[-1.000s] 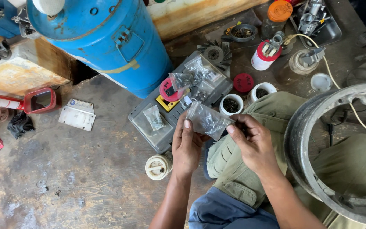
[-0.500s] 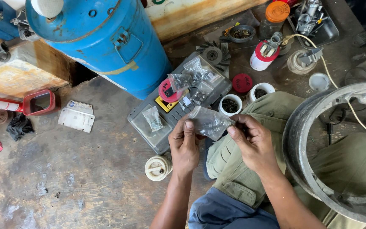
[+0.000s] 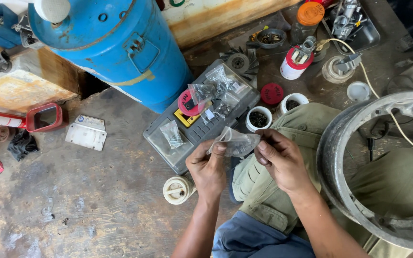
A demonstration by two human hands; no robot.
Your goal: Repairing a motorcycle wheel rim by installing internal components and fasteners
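Seated worker with a small clear plastic bag [image 3: 235,142] held between both hands above the knees. The left hand [image 3: 210,168] pinches the bag's left end between thumb and fingertips; the right hand [image 3: 281,160] pinches its right end, fingers curled inward. The bag is stretched between the two hands, level with the fingertips, just in front of the near edge of a grey parts box [image 3: 201,114] on the concrete floor [image 3: 72,200]. What the bag contains is too small to tell.

Surroundings — the box lid carries several more clear bags and a red round tin [image 3: 189,102]. A blue drum [image 3: 115,43] stands at the box's far left corner. Two white cups [image 3: 259,118] sit just right of the box, near a red cap [image 3: 272,93]. A cream-coloured round part [image 3: 178,189] lies on the floor beside the left wrist. A metal wheel rim [image 3: 359,157] rests over the person's right leg — close to the right forearm.
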